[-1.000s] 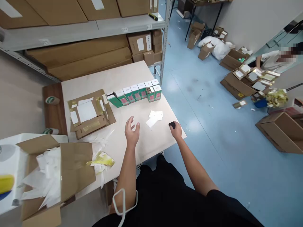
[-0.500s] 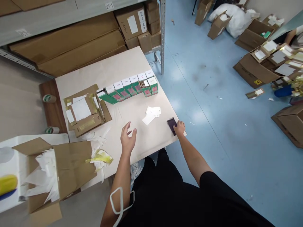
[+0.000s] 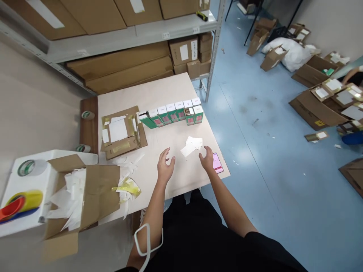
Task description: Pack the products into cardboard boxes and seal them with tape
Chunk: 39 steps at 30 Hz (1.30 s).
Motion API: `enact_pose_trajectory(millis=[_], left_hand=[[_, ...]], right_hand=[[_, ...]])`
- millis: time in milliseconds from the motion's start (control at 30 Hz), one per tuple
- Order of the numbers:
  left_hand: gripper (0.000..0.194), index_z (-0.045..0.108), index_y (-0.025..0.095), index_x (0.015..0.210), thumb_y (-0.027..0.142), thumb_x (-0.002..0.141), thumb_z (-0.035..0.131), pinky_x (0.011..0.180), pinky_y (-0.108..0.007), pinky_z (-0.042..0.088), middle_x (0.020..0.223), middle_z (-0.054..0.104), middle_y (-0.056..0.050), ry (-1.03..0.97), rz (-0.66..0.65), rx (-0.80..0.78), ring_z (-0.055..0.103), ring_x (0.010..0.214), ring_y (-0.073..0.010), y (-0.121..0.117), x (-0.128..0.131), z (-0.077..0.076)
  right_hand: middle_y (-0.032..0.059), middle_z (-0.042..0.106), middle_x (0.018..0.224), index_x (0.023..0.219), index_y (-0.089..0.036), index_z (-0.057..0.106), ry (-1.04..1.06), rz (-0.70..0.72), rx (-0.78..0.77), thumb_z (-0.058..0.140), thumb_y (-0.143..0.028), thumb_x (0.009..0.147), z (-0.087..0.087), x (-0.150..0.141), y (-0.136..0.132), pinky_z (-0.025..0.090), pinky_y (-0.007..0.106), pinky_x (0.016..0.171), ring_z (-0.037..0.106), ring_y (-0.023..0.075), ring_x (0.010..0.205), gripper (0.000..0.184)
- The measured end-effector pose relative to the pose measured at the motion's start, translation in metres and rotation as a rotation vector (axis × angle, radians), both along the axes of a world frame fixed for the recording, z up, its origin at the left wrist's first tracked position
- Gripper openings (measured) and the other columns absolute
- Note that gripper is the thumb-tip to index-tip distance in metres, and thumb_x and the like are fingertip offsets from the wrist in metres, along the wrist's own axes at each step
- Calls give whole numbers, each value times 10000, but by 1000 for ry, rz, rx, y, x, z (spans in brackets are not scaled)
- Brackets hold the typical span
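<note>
My left hand [image 3: 166,165] is open over the front of the pale table [image 3: 159,145], fingers curved apart, holding nothing. Opposite it, my right hand [image 3: 207,158] is also open, thumb and fingers spread. Just right of that hand a phone [image 3: 217,163] lies by the table's right edge, its screen lit pink; the hand hides part of its left side. Between and beyond both hands lie a few overlapping white paper slips [image 3: 192,145]. Farther back stands a row of several green-and-white small boxes [image 3: 171,112], one in front with its top open.
Flattened cardboard [image 3: 124,145] with white labels lies on the table's left. An open carton [image 3: 102,189] of paper scraps stands at front left, near tape rolls [image 3: 31,167]. A metal shelf [image 3: 124,37] with cartons borders the back. More boxes [image 3: 314,109] sit on the floor at right.
My right hand has let go of the phone, now lying with its screen lit, and has moved slightly left, its fingers opened. My left hand stays open. The camera view has shifted.
</note>
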<state>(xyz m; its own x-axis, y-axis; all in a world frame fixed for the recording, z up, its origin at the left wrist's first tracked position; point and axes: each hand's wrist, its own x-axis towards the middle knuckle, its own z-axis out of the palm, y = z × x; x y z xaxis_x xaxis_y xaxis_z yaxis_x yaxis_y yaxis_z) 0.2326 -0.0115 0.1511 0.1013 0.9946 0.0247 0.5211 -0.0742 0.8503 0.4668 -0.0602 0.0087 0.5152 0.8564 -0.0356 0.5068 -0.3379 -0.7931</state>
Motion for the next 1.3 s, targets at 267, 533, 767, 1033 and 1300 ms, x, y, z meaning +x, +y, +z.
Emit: enact_pose_trajectory(millis=[267,533,767,1033,1300], left_hand=[[482,584,277,1427,371,956,613,957,-411,595,1469,557,-120,-54,152,-26,605,1273,-256,15,-75,-1],[497,590,284,1425,340,932,625,930,-411,591,1495,547,-117,-113,196,-53,626,1234,-269,92,-139,-20],[534,576,220,1449,292,920,611,1044,-431,527,1512,553,-132,24,49,-47,641,1201,-272,220,-163,-39],[607,535,163,1490,252,896,619,1174,-456,405,1684,336,-170,208,-93,-98,463,1453,-351,345,-153,-88],[482,563,206,1476,242,1009,449,1177,-459,389,1528,560,-124,442,-196,-49,469,1422,-317,368,-160,-104]], right_hand=[[139,598,1441,1415,-207,552,40,264,157,566,-323,932,64,-81,70,480,482,1123,532,277,1372,497],[119,569,1486,1473,-254,523,13,433,158,586,-294,898,86,-150,145,559,474,1014,535,282,1369,580],[116,580,1458,1516,-270,485,-48,513,146,598,-277,888,90,-194,218,578,451,970,609,272,1250,638],[104,559,1481,1512,-305,497,-25,459,84,633,-250,855,60,-218,233,607,419,886,664,259,1126,673],[101,595,1479,1383,-320,618,640,128,-157,751,-371,756,10,-232,248,555,391,937,663,269,1178,643]])
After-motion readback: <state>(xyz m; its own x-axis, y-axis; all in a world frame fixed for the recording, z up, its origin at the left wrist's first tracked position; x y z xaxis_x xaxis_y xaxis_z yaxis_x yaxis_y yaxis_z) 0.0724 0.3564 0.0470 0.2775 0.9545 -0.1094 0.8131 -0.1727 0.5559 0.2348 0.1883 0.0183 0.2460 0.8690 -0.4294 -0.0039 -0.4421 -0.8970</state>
